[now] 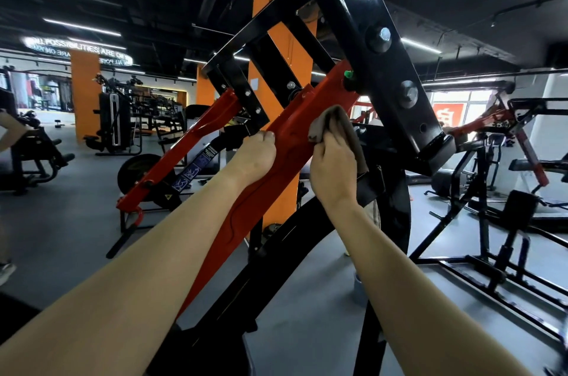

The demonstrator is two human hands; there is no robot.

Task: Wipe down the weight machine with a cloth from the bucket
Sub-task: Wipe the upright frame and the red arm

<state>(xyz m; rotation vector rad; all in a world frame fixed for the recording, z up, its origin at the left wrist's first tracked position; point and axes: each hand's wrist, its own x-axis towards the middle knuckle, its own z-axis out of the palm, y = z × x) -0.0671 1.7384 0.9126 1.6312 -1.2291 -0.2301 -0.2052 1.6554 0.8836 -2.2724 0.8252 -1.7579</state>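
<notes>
The weight machine fills the middle of the view: a thick black frame post (387,68) slants up to the right, and a red lever arm (313,108) runs diagonally from low centre to upper right. My right hand (333,166) grips a brown cloth (335,123) and holds it against the right side of the red arm. My left hand (256,156) curls over the red arm's left edge, fingers wrapped round it, a short way left of the cloth. A small part of a grey bucket (358,288) shows on the floor behind my right forearm.
A second red lever arm (184,145) slants down to the left with a black weight plate (138,169) near it. Other gym machines (504,191) stand at the right and far left. A person's arm (12,129) shows at the left edge. An orange pillar (276,37) rises behind.
</notes>
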